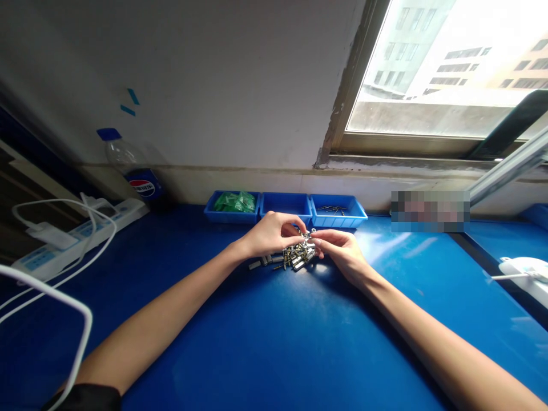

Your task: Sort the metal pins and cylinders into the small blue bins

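My left hand [274, 233] and my right hand [340, 246] meet above a small heap of metal parts [295, 256] lying on the blue table [274, 342]. The left fingers are curled in a pinch around a small brass-coloured piece. The right fingertips pinch a tiny silver part at its end. The two pieces touch between the hands; their exact shape is too small to tell.
Three blue bins stand against the wall: one with green packets [233, 205], one with nothing visible inside [286, 206], one with thin metal pins [338, 210]. A Pepsi bottle [132, 171], a power strip [81, 231] with white cables lie left. A white device [524, 273] sits right.
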